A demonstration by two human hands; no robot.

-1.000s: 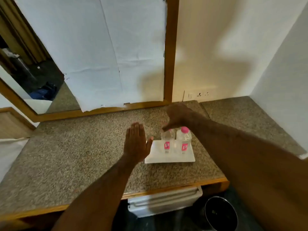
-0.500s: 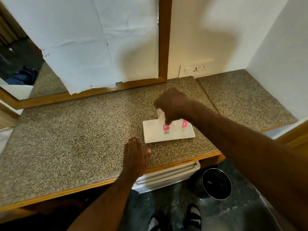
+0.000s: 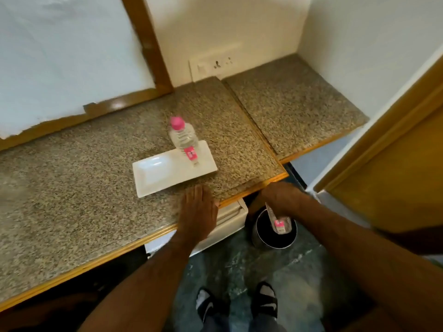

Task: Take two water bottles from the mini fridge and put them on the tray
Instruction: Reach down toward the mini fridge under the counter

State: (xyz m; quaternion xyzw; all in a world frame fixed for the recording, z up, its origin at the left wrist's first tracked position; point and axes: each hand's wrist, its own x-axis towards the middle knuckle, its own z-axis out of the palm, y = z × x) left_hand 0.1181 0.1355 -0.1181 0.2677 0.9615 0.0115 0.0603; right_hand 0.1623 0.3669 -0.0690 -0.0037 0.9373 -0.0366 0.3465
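Pink-capped clear bottle (image 3: 184, 140) stands on the white tray's (image 3: 153, 174) right end, on the speckled stone counter (image 3: 72, 188).
Below the counter's near edge, the right hand (image 3: 284, 198) grips a second, pink-labelled bottle (image 3: 278, 220) by its top, over a dark bin (image 3: 263, 240); the left hand (image 3: 197, 212) lies flat, released, on the counter edge.

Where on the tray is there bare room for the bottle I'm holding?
The white rectangular tray is bare across its left half. The pink-capped clear water bottle stands at its right end, so that end is crowded.
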